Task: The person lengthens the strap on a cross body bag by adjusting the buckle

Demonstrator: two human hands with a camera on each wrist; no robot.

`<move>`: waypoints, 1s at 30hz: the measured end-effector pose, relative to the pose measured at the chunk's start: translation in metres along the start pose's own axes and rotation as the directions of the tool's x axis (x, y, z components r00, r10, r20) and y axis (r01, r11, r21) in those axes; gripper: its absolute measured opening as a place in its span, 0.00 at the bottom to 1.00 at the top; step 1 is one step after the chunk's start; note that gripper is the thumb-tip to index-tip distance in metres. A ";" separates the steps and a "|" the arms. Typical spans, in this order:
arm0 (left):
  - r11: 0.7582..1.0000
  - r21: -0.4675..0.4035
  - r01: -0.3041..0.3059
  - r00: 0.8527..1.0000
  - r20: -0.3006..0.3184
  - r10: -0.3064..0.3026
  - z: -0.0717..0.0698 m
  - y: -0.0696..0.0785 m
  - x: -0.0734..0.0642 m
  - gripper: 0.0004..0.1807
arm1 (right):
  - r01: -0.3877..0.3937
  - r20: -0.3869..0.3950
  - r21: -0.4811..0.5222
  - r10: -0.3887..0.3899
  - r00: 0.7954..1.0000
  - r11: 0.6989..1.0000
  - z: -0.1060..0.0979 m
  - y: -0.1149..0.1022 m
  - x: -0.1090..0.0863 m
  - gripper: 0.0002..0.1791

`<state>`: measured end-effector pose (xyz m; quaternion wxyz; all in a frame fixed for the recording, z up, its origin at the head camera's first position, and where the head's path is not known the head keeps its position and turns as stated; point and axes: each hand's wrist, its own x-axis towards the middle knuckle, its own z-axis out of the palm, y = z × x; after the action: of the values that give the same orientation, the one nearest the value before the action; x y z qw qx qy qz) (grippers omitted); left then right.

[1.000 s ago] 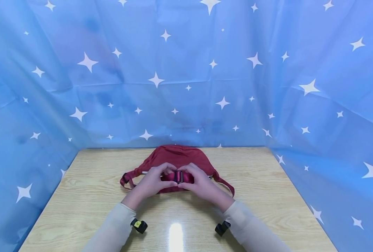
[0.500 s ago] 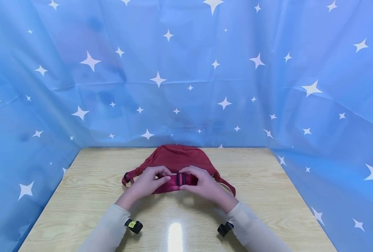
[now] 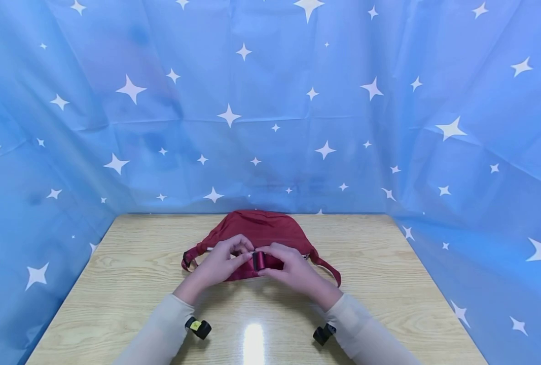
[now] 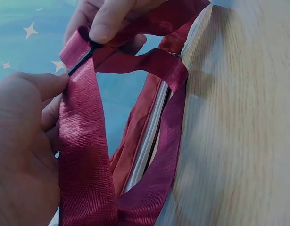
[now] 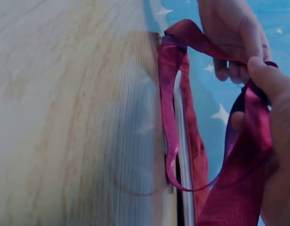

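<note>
A red waist bag (image 3: pixel 263 225) lies at the back of the table, its strap raised in a loop in front of it. Threaded on that strap is a black slider buckle (image 3: pixel 255 261). My right hand (image 3: pixel 290 267) pinches the buckle and folded webbing between thumb and forefinger, from the right. From the left, my left hand (image 3: pixel 220 263) pinches the strap right at the buckle's edge. In the left wrist view the webbing (image 4: pixel 83 150) runs down from the buckle past my left palm. The right wrist view shows my right thumb (image 5: pixel 267 77) over the buckle, partly hiding it.
The wooden table (image 3: pixel 129 284) extends to both sides and toward me. A blue star-printed curtain (image 3: pixel 270 101) encloses its back and sides. The bag's white zipper (image 4: pixel 147 136) faces my hands, and a strap end (image 3: pixel 329 268) trails at right.
My left hand drew back left along the strap half a second ago, then returned to the buckle. The buckle, still in my right hand, shifted slightly. The bag has stayed in place.
</note>
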<state>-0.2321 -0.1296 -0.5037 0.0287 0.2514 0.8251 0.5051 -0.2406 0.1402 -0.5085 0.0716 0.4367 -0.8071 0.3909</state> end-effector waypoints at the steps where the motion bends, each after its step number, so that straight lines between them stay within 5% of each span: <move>1: 1.000 0.005 -0.001 1.000 0.002 0.001 -0.001 0.000 0.000 0.04 | 0.009 -0.008 -0.010 -0.009 1.000 1.000 0.000 0.000 0.000 0.26; 10: 0.985 0.170 0.041 0.997 0.051 -0.050 -0.019 -0.007 -0.012 0.05 | -0.001 -0.043 -0.021 0.000 0.999 1.000 -0.003 -0.002 0.000 0.28; 22: 0.994 0.110 0.003 0.997 0.072 -0.011 -0.014 0.002 -0.006 0.02 | -0.036 0.005 0.027 0.036 0.999 0.999 0.000 -0.004 0.004 0.27; 30: 0.984 0.177 0.036 0.997 0.066 -0.048 -0.017 0.002 -0.009 0.05 | -0.013 -0.024 -0.022 0.012 1.000 1.000 0.004 -0.003 0.003 0.28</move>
<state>-0.2288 -0.1469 -0.4950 0.0461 0.2532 0.8701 0.4204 -0.2393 0.1347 -0.5079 0.0835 0.4262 -0.8133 0.3873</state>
